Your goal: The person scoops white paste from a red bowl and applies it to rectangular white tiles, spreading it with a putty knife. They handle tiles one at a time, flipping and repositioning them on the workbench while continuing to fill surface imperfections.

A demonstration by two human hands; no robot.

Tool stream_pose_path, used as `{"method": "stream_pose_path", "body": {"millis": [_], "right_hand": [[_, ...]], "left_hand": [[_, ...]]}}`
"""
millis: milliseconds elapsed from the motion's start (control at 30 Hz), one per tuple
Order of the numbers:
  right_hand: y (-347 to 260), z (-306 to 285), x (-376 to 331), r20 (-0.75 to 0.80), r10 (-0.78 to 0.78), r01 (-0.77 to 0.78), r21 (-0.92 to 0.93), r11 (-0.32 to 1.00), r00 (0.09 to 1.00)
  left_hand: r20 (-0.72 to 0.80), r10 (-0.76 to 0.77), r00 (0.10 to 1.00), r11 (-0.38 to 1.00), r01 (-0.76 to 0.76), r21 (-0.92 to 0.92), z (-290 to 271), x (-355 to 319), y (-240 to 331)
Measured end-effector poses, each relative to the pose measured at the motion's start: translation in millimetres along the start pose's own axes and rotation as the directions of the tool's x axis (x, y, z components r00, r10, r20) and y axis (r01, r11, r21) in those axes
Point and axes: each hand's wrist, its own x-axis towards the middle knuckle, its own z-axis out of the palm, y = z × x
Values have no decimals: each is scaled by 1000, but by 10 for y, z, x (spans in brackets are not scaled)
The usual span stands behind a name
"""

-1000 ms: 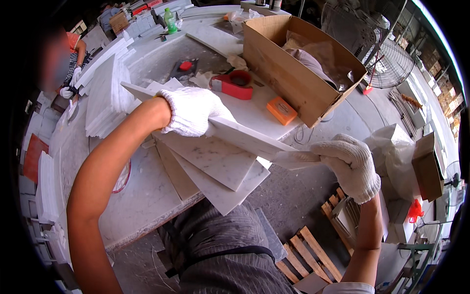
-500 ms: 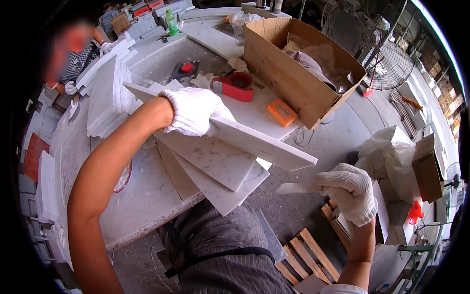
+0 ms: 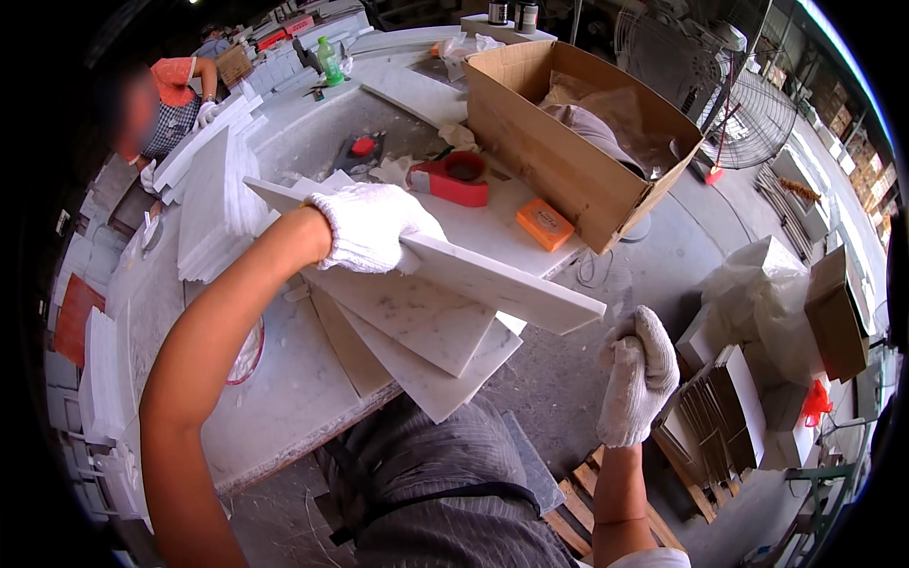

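Note:
In a white knit glove, my left hand [image 3: 369, 227] is closed on the upper edge of a long grey-veined marble tile [image 3: 507, 284], which stands tilted on its edge. Beneath it, more marble tiles [image 3: 417, 327] lie fanned out on the worktable, their corners jutting past its near edge. My right hand [image 3: 636, 379], also gloved, is raised just off the tile's right end with its fingers closed. A thin, pale, flat piece [image 3: 620, 287] sticks up from those fingers; it is blurred, and its kind cannot be made out.
An open cardboard box [image 3: 559, 142] stands on the worktable [image 3: 275, 426], near a red tape dispenser [image 3: 453, 182] and an orange box [image 3: 544, 224]. Stacked white tiles [image 3: 220, 208] sit at left, near another person [image 3: 175, 109]. Wooden pallets [image 3: 578, 506] and cardboard [image 3: 715, 417] are on the floor at right.
My right hand has moved left and turned upward, so the thin piece now points up instead of left. My left hand still grips the tile in nearly the same place.

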Motion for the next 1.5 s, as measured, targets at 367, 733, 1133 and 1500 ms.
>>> {"method": "stream_pose_path", "body": {"millis": [367, 733, 1133, 1500], "right_hand": [[-244, -348, 376, 506, -11, 279, -456, 845, 862], [-222, -163, 400, 294, -149, 256, -368, 894, 944], [-114, -261, 350, 319, -240, 362, -410, 837, 917], [345, -345, 164, -305, 259, -167, 296, 941, 916]], "left_hand": [[29, -9, 1000, 999, 8, 38, -31, 52, -7], [11, -11, 1000, 1000, 10, 29, -44, 90, 1], [37, -18, 999, 1000, 19, -18, -104, 144, 18], [34, 22, 999, 1000, -23, 12, -81, 117, 3]]}}
